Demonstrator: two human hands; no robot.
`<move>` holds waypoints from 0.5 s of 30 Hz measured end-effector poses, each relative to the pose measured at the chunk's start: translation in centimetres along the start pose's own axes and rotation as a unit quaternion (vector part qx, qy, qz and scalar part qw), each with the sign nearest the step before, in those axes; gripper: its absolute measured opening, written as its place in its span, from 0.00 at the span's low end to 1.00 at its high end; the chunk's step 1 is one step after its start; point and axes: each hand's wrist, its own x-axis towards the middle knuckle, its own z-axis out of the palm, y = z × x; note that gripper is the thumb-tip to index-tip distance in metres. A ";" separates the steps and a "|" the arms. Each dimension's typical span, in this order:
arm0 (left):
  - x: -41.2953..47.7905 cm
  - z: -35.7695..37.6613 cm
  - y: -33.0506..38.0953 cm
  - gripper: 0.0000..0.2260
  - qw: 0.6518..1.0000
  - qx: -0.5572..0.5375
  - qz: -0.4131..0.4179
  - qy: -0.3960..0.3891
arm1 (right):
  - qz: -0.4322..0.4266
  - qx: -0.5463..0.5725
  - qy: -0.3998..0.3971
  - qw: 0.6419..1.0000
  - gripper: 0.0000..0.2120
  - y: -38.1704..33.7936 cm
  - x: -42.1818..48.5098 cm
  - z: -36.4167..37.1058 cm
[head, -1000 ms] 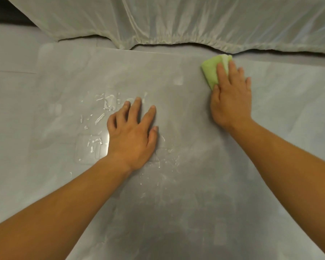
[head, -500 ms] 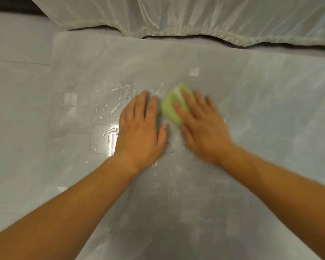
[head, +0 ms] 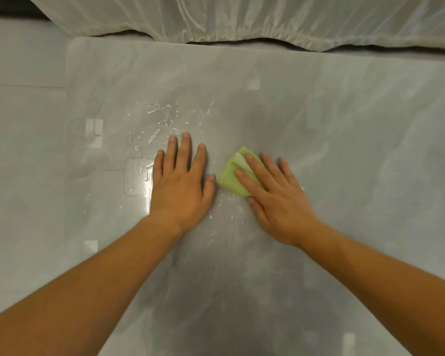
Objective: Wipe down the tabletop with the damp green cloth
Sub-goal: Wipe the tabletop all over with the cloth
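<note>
Small folded green cloth (head: 233,177) lies under the right hand (head: 275,199), whose straight, spread fingers press it flat on the glossy grey counter (head: 319,124), good pressure for wiping. Just left of the cloth the left hand (head: 181,186) rests flat, fingers straight, probably bracing. Water beads (head: 162,116) glisten beyond it, left of the cloth. No container in view.

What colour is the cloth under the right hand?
Light green cloth, with a whitish fold near the fingertips; seen in the head view.
</note>
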 end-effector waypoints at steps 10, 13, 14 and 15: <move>-1.8 -1.3 -1.4 0.23 0.997 -0.053 0.039 0.027 | 0.178 0.019 0.071 0.981 0.27 -1.2 -0.7 0.6; -5.6 -0.1 -1.0 0.23 0.998 -0.048 0.030 0.012 | 0.040 0.007 0.021 0.999 0.27 -4.9 -5.7 2.5; -6.8 0.3 -0.9 0.23 0.999 -0.045 0.018 0.009 | 0.015 0.006 0.010 1.000 0.26 -4.4 -6.0 2.4; -7.9 0.8 -0.8 0.23 0.999 -0.043 0.002 0.008 | 0.016 0.003 0.011 1.000 0.26 -3.2 -5.5 2.1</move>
